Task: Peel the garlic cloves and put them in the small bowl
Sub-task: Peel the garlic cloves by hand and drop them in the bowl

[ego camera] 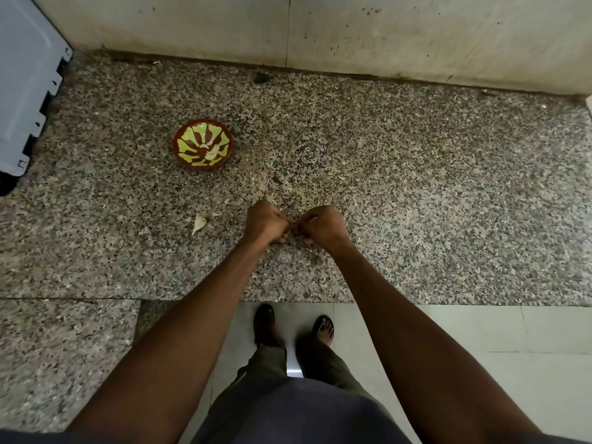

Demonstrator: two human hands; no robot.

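A small brown bowl (203,144) with a yellow-green pattern sits on the speckled granite counter (416,219), left of centre, with pale peeled garlic (212,152) inside. My left hand (265,221) and my right hand (322,226) are curled, knuckles up, touching each other above the counter's middle. They pinch something small between them, hidden by the fingers. A loose piece of garlic skin (198,224) lies left of my left hand.
A grey plastic object (25,84) stands at the far left. A tiled wall (320,30) runs along the counter's back. Small flakes of skin (278,181) are scattered ahead of my hands. The counter's front edge is near my feet (293,328).
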